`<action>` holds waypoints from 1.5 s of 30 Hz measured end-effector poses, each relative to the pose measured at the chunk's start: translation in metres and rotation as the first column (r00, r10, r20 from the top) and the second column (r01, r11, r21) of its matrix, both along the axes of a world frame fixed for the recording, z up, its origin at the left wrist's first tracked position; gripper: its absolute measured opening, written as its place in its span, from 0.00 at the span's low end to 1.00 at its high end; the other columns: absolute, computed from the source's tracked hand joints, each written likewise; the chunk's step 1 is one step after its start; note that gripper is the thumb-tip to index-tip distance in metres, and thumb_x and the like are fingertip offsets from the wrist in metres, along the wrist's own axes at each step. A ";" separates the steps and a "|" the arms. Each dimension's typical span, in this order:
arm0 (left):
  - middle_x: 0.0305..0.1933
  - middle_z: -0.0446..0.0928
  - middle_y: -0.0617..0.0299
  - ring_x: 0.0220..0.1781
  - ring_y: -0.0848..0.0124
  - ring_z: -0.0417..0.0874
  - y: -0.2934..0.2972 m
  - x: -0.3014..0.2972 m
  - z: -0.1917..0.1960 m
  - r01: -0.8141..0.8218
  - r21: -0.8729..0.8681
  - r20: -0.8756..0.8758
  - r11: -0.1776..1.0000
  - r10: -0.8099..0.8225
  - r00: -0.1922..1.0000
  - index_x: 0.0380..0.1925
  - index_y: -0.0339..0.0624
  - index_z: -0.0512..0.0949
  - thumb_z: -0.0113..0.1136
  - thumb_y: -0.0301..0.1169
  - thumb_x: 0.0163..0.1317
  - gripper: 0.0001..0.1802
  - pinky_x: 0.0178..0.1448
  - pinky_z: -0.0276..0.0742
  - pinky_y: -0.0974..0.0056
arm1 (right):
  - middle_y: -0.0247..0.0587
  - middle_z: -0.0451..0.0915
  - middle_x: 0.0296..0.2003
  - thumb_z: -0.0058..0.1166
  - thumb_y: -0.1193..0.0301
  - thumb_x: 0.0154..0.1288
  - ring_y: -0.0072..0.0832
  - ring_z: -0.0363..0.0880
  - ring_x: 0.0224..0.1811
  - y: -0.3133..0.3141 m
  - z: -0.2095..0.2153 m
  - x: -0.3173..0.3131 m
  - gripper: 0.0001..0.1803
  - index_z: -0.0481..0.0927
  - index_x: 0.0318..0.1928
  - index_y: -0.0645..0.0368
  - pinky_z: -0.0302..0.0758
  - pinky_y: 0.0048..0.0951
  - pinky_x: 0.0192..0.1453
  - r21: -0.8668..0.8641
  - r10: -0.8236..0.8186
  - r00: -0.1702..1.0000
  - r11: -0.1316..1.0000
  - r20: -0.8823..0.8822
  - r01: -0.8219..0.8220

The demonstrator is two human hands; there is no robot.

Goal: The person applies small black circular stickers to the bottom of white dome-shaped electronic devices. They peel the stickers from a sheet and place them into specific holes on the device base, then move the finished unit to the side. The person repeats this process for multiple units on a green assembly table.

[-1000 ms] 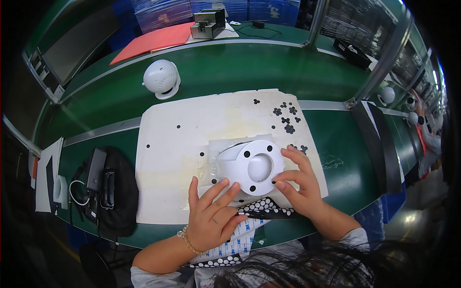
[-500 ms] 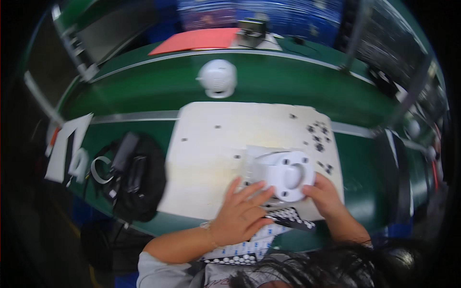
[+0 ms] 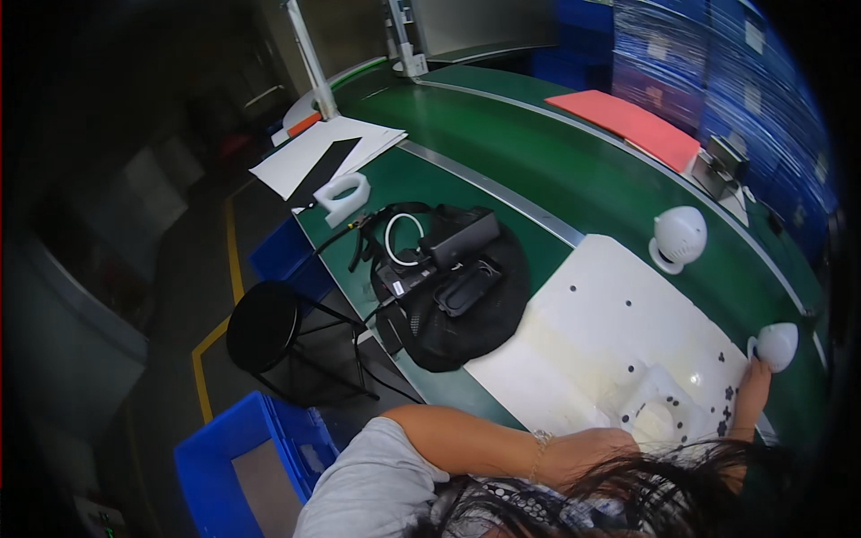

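My right hand reaches to the right edge of the white board, its fingers closed at the round base of a white dome-shaped device over the green surface. My left hand is low over the near part of the board, with fingers mostly hidden behind dark hair. Just beyond it a translucent white holder with a round hollow sits on the board. Small black pads lie in a cluster near my right hand, others scattered singly.
A similar white device stands on the green belt. Left of the board are a black bag with electronic devices, a white ring-shaped part and papers. A black stool and blue bin stand below.
The view has swung left. The white device, earlier base up in the holder between both hands, is now out at the right in my right hand. My left hand stays near the holder.
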State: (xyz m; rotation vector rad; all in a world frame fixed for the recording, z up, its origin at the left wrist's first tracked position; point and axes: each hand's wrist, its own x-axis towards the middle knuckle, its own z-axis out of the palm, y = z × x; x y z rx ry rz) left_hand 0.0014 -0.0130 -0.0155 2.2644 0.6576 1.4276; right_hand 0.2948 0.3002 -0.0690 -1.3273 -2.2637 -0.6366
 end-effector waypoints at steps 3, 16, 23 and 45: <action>0.35 0.72 0.57 0.36 0.60 0.72 0.002 0.001 -0.008 -0.023 -0.011 -0.017 1.000 0.023 1.000 0.30 0.38 0.70 0.57 0.34 0.54 0.11 0.41 0.69 0.59 | 0.48 0.75 0.39 0.46 0.68 0.59 0.44 0.73 0.44 -0.009 0.035 -0.034 0.14 0.76 0.43 0.61 0.69 0.42 0.46 -0.308 -0.174 0.968 0.925 0.183 0.225; 0.25 0.68 0.58 0.31 0.60 0.72 0.012 -0.004 -0.014 0.045 -0.244 -0.260 0.969 -0.110 0.959 0.27 0.41 0.69 0.56 0.36 0.56 0.11 0.37 0.69 0.60 | 0.52 0.65 0.57 0.47 0.55 0.60 0.44 0.60 0.61 -0.011 0.048 -0.232 0.31 0.63 0.57 0.63 0.53 0.38 0.65 -0.493 0.332 0.918 0.774 -0.218 -0.398; 0.26 0.69 0.58 0.31 0.60 0.73 0.015 -0.006 0.003 0.065 -0.282 -0.299 0.957 -0.153 0.942 0.27 0.41 0.70 0.57 0.37 0.55 0.11 0.36 0.69 0.60 | 0.49 0.70 0.52 0.48 0.55 0.59 0.44 0.66 0.55 0.017 0.024 -0.190 0.29 0.66 0.55 0.61 0.60 0.40 0.58 -0.373 0.070 0.987 0.920 -0.143 -0.120; 0.28 0.76 0.57 0.30 0.60 0.77 0.008 -0.006 0.023 -0.054 -0.200 -0.190 0.978 0.015 0.982 0.31 0.40 0.77 0.59 0.30 0.51 0.08 0.35 0.73 0.62 | 0.33 0.76 0.28 0.49 0.71 0.62 0.15 0.72 0.25 -0.218 0.094 -0.075 0.10 0.69 0.42 0.62 0.68 0.16 0.30 -0.367 -0.387 0.184 0.479 -0.904 -0.798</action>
